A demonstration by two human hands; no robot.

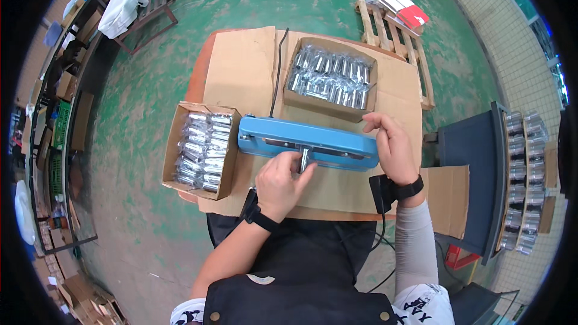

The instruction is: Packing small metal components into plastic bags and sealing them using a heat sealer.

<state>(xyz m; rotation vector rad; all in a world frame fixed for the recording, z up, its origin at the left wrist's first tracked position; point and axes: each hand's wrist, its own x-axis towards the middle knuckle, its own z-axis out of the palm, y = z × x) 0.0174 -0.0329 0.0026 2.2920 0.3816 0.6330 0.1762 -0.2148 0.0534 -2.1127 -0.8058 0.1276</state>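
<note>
A long blue hand-press heat sealer lies across the cardboard-covered table in front of me. My left hand is closed, with thumb and fingers pinching a short shiny metal tube against the sealer's near edge. Any wrapping around this tube is too fine to make out. My right hand is at the sealer's right end, its fingers bent and apart, with nothing seen in them. Left of the sealer stands an open carton of plastic-wrapped metal tubes; behind it is a second such carton.
A black cord runs back from the sealer over the cardboard sheet. To the right, a dark cabinet stands beside rows of metal cylinders. Wooden pallets lie beyond the table, and loaded shelving lines the left.
</note>
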